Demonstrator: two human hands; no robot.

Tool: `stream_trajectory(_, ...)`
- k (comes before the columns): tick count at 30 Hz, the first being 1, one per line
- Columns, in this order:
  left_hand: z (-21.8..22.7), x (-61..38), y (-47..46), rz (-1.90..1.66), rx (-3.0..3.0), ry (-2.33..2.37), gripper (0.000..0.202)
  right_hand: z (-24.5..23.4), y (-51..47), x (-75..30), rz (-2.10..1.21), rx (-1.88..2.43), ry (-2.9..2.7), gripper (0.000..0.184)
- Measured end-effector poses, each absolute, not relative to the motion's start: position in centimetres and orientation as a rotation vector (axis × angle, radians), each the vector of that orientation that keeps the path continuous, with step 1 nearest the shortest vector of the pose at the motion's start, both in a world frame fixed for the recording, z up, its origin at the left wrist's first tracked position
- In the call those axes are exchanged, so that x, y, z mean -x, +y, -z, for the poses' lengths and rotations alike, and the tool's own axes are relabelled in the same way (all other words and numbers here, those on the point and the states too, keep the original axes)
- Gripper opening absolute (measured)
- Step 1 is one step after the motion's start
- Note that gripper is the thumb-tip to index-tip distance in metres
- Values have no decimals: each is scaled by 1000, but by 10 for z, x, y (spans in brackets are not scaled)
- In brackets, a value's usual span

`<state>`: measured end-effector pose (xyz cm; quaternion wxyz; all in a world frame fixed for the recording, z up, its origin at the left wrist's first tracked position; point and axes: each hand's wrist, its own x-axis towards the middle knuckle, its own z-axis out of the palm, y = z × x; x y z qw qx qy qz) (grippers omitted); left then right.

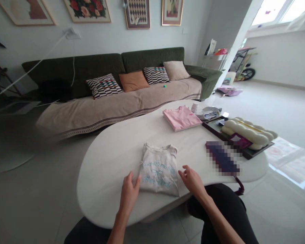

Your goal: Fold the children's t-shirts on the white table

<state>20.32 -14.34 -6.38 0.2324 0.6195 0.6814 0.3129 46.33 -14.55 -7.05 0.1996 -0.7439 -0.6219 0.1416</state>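
A folded white T-shirt with blue lettering and a bow print lies flat on the white table, its neckline facing away from me. Beside its left edge is my left hand, thumb and fingers apart, holding nothing. My right hand hovers just off the right edge, its fingers loosely bent and also without anything in them. Farther back on the table rests a folded pink T-shirt, apparently on a thin flat stack.
Right of the shirts stands a dark tray bearing a cream puffy tissue-box cover. A blurred-out dark flat item with a strap lies near the table's right front edge. A green sofa with cushions stands behind.
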Motion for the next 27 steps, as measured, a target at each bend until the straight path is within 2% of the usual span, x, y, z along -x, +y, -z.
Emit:
stream_trajectory(7, 83, -209, -145, -746, -1272, 1717, 56, 79, -185, -425, -591, 2101, -1600, 14)
stream_trajectory(12, 70, -208, -169, -776, -742, 1494, 52, 75, -189, -433, -777, 2014, -1531, 5)
stream_trajectory(16, 51, -209, -195, -733, -496, 1402, 62, 67, -198, -451, -998, 1897, -1391, 15)
stream_trajectory(20, 46, -221, -216, -720, -386, 1303, 78, 73, -212, -461, -1495, 1647, -993, 30)
stream_trajectory(23, 47, -234, -222, -739, -293, 1340, 82, 78, -221, -459, -1762, 1448, -658, 45)
stream_trajectory(27, 27, -242, -226, -746, -305, 1397, 80, 57, -224, -467, -1847, 1217, -620, 43)
